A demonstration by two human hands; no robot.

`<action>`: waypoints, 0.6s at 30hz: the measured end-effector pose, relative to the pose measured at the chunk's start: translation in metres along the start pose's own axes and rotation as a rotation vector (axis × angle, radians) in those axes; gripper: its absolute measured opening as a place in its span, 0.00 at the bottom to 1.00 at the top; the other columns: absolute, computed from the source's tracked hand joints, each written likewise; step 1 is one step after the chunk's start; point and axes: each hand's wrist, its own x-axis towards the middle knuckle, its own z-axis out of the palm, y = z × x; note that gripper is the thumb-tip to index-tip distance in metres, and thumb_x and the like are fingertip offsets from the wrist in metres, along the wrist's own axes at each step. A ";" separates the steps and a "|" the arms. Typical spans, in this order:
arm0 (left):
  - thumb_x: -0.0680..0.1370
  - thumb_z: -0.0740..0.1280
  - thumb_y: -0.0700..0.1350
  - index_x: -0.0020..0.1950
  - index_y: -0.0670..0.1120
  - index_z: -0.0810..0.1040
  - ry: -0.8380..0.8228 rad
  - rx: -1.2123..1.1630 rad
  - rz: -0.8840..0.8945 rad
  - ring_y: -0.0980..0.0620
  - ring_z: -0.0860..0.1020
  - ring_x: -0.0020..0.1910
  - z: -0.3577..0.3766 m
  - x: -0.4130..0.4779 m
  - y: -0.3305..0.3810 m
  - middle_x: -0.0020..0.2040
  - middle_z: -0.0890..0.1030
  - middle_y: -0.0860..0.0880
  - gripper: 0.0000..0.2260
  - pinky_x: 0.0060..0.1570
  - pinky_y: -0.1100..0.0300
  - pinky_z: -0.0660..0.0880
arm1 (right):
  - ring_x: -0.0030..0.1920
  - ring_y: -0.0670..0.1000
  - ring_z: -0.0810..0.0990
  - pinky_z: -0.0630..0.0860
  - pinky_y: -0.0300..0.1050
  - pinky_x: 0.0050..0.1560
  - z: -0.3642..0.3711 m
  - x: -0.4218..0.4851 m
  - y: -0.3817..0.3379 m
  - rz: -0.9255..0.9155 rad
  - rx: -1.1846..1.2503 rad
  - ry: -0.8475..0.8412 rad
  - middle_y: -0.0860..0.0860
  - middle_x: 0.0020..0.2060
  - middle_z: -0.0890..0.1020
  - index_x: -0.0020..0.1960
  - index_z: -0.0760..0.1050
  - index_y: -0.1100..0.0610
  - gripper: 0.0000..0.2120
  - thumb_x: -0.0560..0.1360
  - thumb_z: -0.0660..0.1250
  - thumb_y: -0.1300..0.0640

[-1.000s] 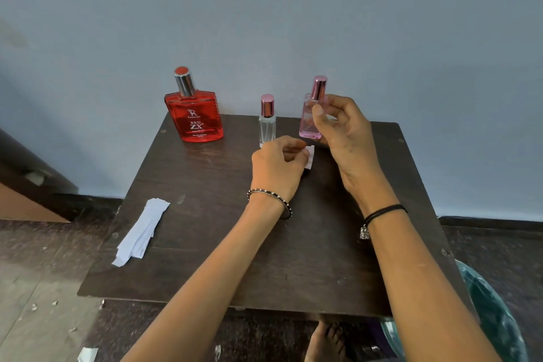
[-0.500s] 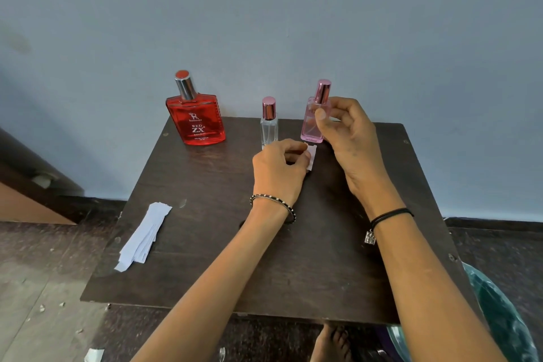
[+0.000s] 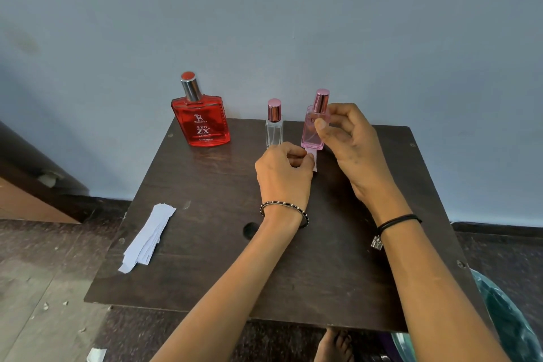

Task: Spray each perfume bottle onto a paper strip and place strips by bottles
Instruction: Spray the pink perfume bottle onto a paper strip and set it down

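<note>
Three perfume bottles stand at the back of the dark wooden table point(image 3: 223, 273): a wide red bottle point(image 3: 201, 123) at left, a small clear bottle point(image 3: 274, 129) with a pink cap in the middle, and a pink bottle point(image 3: 313, 129) at right. My right hand point(image 3: 346, 141) grips the pink bottle, thumb on its front. My left hand point(image 3: 283, 173) pinches a white paper strip point(image 3: 312, 157) just in front of the pink bottle's base; most of the strip is hidden by my fingers.
A pile of white paper strips point(image 3: 148, 236) lies near the table's left edge. A blue-grey wall stands right behind the bottles. A green plastic bin point(image 3: 505, 323) sits at the lower right below the table. Paper scraps lie on the floor at left.
Both hands hold nearly the same pose. The pink bottle has come down a little and stands more upright at the strip.
</note>
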 end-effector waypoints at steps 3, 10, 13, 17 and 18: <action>0.76 0.74 0.42 0.47 0.43 0.86 0.009 -0.012 -0.011 0.57 0.83 0.38 0.000 0.000 -0.001 0.41 0.86 0.49 0.04 0.40 0.73 0.76 | 0.57 0.41 0.82 0.79 0.35 0.55 -0.001 -0.001 0.001 0.005 -0.027 -0.022 0.46 0.58 0.82 0.63 0.73 0.51 0.15 0.78 0.70 0.51; 0.76 0.74 0.43 0.48 0.43 0.86 0.004 -0.021 -0.018 0.58 0.83 0.38 0.000 0.001 -0.001 0.41 0.86 0.49 0.04 0.39 0.74 0.76 | 0.59 0.41 0.82 0.78 0.34 0.56 -0.001 -0.003 0.001 0.030 -0.020 -0.028 0.47 0.59 0.82 0.63 0.73 0.52 0.16 0.77 0.71 0.53; 0.76 0.74 0.44 0.48 0.42 0.86 -0.010 -0.032 -0.021 0.59 0.82 0.37 -0.001 0.001 -0.001 0.41 0.86 0.49 0.05 0.39 0.74 0.76 | 0.58 0.38 0.81 0.77 0.31 0.55 -0.003 -0.004 -0.001 0.049 0.018 -0.032 0.46 0.59 0.82 0.64 0.73 0.53 0.17 0.77 0.72 0.56; 0.76 0.74 0.44 0.50 0.43 0.85 -0.042 -0.031 -0.005 0.63 0.80 0.36 -0.004 -0.001 -0.001 0.42 0.85 0.50 0.06 0.36 0.80 0.73 | 0.62 0.40 0.80 0.75 0.36 0.65 -0.007 -0.007 -0.002 0.078 0.021 -0.056 0.45 0.60 0.81 0.64 0.72 0.50 0.21 0.75 0.74 0.58; 0.76 0.74 0.44 0.51 0.44 0.85 -0.054 -0.027 0.001 0.63 0.80 0.37 -0.006 -0.002 -0.001 0.43 0.85 0.50 0.06 0.36 0.81 0.72 | 0.63 0.41 0.79 0.74 0.38 0.67 -0.008 -0.009 -0.003 0.084 0.011 -0.061 0.45 0.61 0.80 0.64 0.72 0.49 0.22 0.74 0.75 0.59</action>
